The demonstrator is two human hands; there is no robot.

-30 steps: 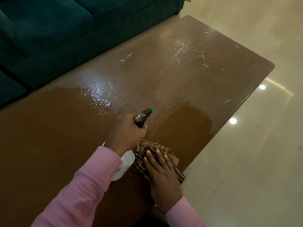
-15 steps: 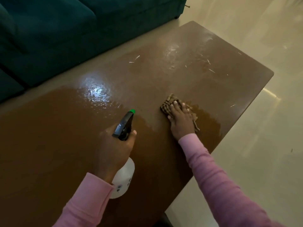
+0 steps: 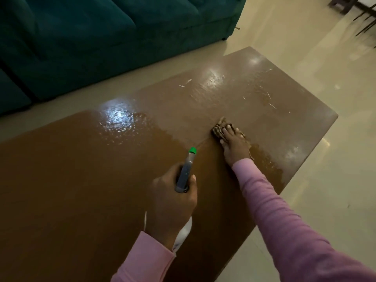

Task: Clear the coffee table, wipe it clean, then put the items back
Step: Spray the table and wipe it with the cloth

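The brown coffee table fills the middle of the view, glossy with wet patches. My left hand grips a spray bottle with a dark head and a green nozzle tip; its white body shows below my wrist. My right hand lies flat on a brown checked cloth, pressing it on the tabletop right of centre. Small pale scraps are scattered on the far end of the table.
A teal sofa runs along the far side, separated from the table by a strip of cream tiled floor. Dark furniture legs show at the top right corner.
My right hand has slid the cloth from the near edge out across the table toward the far end. My left hand with the bottle has drawn back slightly toward me.
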